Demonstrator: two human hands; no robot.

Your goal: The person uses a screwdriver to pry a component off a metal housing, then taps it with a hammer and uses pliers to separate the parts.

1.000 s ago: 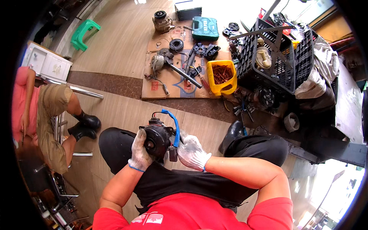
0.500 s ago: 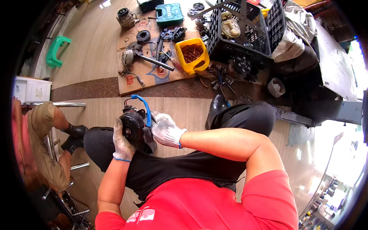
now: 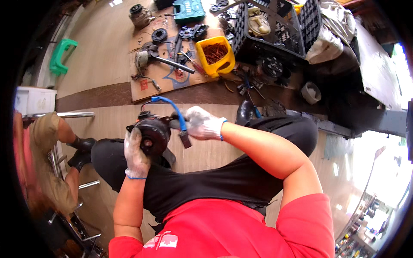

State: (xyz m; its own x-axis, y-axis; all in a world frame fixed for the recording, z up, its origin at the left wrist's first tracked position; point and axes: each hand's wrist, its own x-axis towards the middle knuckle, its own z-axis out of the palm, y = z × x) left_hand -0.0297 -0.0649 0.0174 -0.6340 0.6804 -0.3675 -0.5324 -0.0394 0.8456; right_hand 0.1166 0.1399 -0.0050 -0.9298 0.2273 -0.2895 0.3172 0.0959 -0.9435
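Note:
I hold a round black motor (image 3: 152, 133) between my knees with my gloved left hand (image 3: 134, 150), closed round its left side. My gloved right hand (image 3: 198, 122) is at the motor's upper right, fingers curled on something dark that I cannot make out. A blue-sleeved cable (image 3: 174, 107) arches from the motor's top down past my right fingers to a dark connector (image 3: 185, 139).
Ahead lie cardboard (image 3: 144, 94) with metal parts, a teal case (image 3: 189, 10) and a yellow cut-open jug (image 3: 204, 73); right, black crates (image 3: 245, 43). A seated person's leg (image 3: 64, 133) is at left, near a green stool (image 3: 58, 64).
My right hand has risen and moved rightward, and the blue cable and connector swing out to the right of the motor. The view has tilted, so the floor items appear higher and further left.

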